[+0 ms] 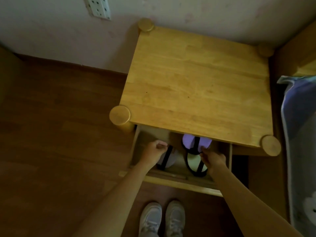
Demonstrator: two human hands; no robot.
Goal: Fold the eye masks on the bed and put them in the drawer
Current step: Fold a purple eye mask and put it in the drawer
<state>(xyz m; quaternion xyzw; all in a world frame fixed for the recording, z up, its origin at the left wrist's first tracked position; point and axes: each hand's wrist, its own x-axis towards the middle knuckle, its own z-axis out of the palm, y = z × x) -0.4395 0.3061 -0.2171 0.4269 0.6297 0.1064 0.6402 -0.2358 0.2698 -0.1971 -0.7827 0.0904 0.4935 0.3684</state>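
Note:
The drawer (177, 181) of a light wooden nightstand stands pulled open below me. Three folded eye masks lie inside, each crossed by a black strap: a purple mask (189, 141) at the back, a pale green mask (193, 162) in front of it, and a white mask (168, 159) on the left. My left hand (154, 151) is curled over the white mask's upper end, at its strap. My right hand (212, 159) rests on the green mask's right side, fingertips pinched at the strap where green and purple masks meet.
The nightstand top (196, 82) is bare wood with round corner posts. The bed (301, 134), with blue bedding, runs along the right edge. Brown wooden floor spreads to the left. My two pale shoes (162, 219) stand just before the drawer. A wall socket (100, 7) sits high on the wall.

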